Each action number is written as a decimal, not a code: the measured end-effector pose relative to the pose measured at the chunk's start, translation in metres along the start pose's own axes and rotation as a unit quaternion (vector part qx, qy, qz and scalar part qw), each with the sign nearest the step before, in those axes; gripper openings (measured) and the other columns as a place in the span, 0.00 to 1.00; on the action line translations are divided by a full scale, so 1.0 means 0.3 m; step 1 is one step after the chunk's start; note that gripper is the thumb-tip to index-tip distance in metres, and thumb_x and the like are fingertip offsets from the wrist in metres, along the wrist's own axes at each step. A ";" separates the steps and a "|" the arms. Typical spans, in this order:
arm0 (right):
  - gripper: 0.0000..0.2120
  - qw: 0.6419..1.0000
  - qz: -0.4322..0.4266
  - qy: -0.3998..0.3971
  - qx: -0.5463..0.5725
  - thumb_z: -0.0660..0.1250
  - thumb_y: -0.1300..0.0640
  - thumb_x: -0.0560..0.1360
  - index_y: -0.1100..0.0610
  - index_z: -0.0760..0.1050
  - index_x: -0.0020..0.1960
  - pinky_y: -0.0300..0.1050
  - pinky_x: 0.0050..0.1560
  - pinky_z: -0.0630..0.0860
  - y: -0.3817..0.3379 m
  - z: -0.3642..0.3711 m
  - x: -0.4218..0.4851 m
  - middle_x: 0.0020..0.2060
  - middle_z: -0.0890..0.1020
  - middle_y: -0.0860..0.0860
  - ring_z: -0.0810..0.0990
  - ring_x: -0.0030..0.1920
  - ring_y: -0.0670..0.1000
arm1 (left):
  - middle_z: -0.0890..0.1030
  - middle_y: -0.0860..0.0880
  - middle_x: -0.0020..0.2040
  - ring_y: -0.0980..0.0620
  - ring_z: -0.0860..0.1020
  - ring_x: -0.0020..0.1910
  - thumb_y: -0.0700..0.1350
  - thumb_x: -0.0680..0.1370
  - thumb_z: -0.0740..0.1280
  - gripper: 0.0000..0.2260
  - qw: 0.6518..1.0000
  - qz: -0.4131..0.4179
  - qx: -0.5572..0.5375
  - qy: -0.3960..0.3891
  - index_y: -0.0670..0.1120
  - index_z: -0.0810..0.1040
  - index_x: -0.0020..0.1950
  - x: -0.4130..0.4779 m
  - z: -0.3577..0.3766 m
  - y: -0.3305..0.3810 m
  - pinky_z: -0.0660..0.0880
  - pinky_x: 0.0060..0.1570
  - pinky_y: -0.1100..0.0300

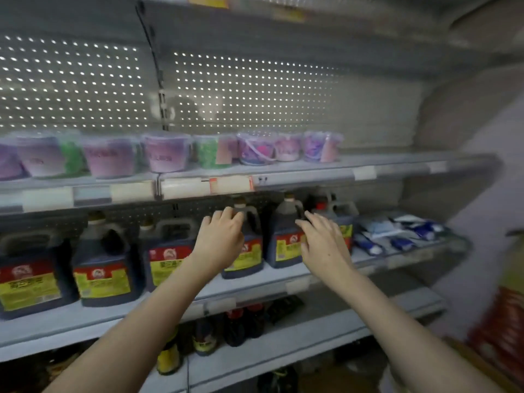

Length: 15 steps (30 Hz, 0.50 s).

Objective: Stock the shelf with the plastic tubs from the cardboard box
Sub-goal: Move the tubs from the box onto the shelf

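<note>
Several clear plastic tubs point(167, 153) with purple, green and pink contents stand in a row on the upper shelf point(382, 161), from its left end to past the middle. My left hand point(222, 236) and my right hand point(323, 242) are both raised in front of the shelf below, fingers spread and relaxed, holding nothing. They hover in front of dark jugs, well under the tubs. The cardboard box is out of sight. The frame is blurred.
Large dark sauce jugs point(105, 268) with red and yellow labels fill the middle shelf. Blue and white packets point(397, 234) lie at its right end. Small bottles point(235, 327) stand on the lowest shelf. A red and yellow package point(507, 330) sits at the right edge.
</note>
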State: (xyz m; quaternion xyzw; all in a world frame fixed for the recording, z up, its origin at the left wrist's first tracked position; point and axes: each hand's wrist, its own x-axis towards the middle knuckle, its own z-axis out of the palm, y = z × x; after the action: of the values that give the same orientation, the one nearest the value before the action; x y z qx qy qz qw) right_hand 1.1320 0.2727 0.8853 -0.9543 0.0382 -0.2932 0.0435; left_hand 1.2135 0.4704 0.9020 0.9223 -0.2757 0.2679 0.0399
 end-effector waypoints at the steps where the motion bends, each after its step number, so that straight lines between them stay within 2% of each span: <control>1: 0.21 1.000 0.015 -0.004 -0.006 0.72 0.64 0.66 0.59 0.78 0.59 0.58 0.60 0.72 0.065 -0.007 -0.041 0.61 0.78 0.59 0.77 0.60 0.61 | 0.71 0.46 0.62 0.42 0.70 0.60 0.47 0.78 0.58 0.16 1.000 0.012 -0.009 -0.009 0.47 0.68 0.65 0.006 0.027 0.066 0.67 0.56 0.49; 3: 0.21 0.999 0.038 -0.021 -0.018 0.70 0.64 0.68 0.59 0.76 0.61 0.55 0.61 0.71 0.187 -0.035 -0.128 0.63 0.76 0.59 0.75 0.62 0.60 | 0.70 0.47 0.64 0.43 0.70 0.61 0.47 0.79 0.58 0.17 0.999 0.034 -0.026 -0.021 0.48 0.67 0.68 0.014 0.076 0.201 0.67 0.57 0.51; 6: 0.22 0.996 0.066 -0.048 -0.043 0.61 0.59 0.76 0.56 0.66 0.70 0.49 0.70 0.58 0.352 -0.065 -0.252 0.71 0.66 0.54 0.63 0.71 0.56 | 0.71 0.46 0.64 0.43 0.70 0.61 0.46 0.78 0.59 0.17 0.997 0.062 -0.038 -0.039 0.47 0.68 0.67 0.019 0.144 0.392 0.68 0.57 0.50; 8: 0.23 0.993 0.090 -0.063 -0.045 0.59 0.58 0.77 0.55 0.64 0.72 0.48 0.72 0.55 0.454 -0.078 -0.336 0.74 0.61 0.53 0.59 0.73 0.54 | 0.71 0.45 0.63 0.42 0.69 0.63 0.46 0.77 0.60 0.17 0.994 0.081 -0.048 -0.060 0.46 0.69 0.66 0.021 0.183 0.514 0.67 0.58 0.49; 11: 0.24 0.986 0.131 -0.092 -0.054 0.59 0.59 0.77 0.55 0.63 0.73 0.49 0.73 0.55 0.579 -0.086 -0.470 0.74 0.61 0.54 0.59 0.73 0.54 | 0.72 0.44 0.61 0.41 0.70 0.61 0.45 0.77 0.60 0.17 0.986 0.128 -0.070 -0.084 0.47 0.70 0.66 0.015 0.240 0.686 0.68 0.58 0.48; 15: 0.24 0.973 0.197 -0.103 -0.061 0.59 0.60 0.76 0.55 0.64 0.72 0.49 0.72 0.57 0.712 -0.093 -0.639 0.73 0.63 0.54 0.61 0.71 0.55 | 0.70 0.46 0.63 0.42 0.69 0.62 0.45 0.77 0.58 0.17 0.969 0.195 -0.072 -0.136 0.47 0.68 0.66 0.008 0.332 0.895 0.66 0.58 0.49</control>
State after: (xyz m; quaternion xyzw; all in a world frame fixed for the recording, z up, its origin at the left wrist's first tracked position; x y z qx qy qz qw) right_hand 0.9478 0.0777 0.7791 -0.9539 0.2388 -0.1759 0.0463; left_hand 1.1201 0.2204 0.7984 0.8733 -0.4712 0.1225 0.0154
